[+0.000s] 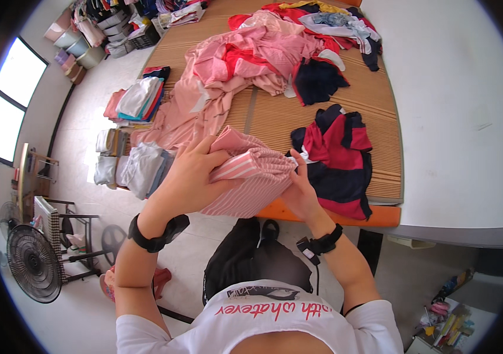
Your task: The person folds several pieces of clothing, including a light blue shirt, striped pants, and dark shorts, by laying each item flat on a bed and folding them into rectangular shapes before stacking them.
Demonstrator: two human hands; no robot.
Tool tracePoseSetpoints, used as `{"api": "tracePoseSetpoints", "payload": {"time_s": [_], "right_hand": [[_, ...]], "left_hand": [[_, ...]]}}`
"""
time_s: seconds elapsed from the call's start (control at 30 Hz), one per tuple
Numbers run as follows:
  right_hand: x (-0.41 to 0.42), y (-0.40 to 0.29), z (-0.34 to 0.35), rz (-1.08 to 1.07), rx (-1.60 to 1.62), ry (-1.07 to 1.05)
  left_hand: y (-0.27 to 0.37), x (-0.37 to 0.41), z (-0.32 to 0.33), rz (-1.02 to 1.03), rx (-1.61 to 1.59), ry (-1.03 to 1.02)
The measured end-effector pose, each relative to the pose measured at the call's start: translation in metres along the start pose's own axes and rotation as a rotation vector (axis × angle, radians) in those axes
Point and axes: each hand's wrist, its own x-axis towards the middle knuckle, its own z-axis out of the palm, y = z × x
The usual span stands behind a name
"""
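Between my two hands is a folded pink-and-white striped garment (251, 177), held up over the near edge of the mat-covered bed (379, 179). My left hand (198, 175) grips its left side, with the thumb along the front and fingers over the top. At its right edge, my right hand (301, 190) pinches the layered fabric. Just right of that hand lies a navy-and-red striped garment (337, 170), spread unevenly on the mat. Beyond the held bundle stretches a heap of loose pink cloth (251, 57).
Folded stacks of clothes (138, 99) line the bed's left side, with grey and white garments (143, 166) nearer me. More loose clothing (340, 28) covers the far right. An orange bed edge (357, 214) runs before me. On the floor at left stands a black fan (35, 263).
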Motion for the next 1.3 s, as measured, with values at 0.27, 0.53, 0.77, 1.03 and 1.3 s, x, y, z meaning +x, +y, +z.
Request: {"api": "tracePoseSetpoints", "payload": {"time_s": [0.27, 0.53, 0.77, 1.03, 1.3], "right_hand": [[0.004, 0.0, 0.033, -0.315, -1.01, -0.286], [0.045, 0.051, 0.123, -0.555, -1.47, -0.254], [0.089, 0.129, 0.203, -0.458, -1.481, -0.057], [0.123, 0.176, 0.216, -0.289, -1.187, 0.344], [0.177, 0.206, 0.138, 0.244, 0.167, 0.337]], "left_hand": [[-0.019, -0.038, -0.037, 0.012, -0.067, 0.076], [-0.115, -0.091, -0.051, 0.057, 0.033, 0.508], [-0.211, -0.133, -0.092, -0.051, -0.063, 0.565], [-0.254, -0.118, -0.123, -0.099, -0.257, 0.518], [-0.24, -0.088, -0.142, -0.652, -1.177, 0.331]]}}
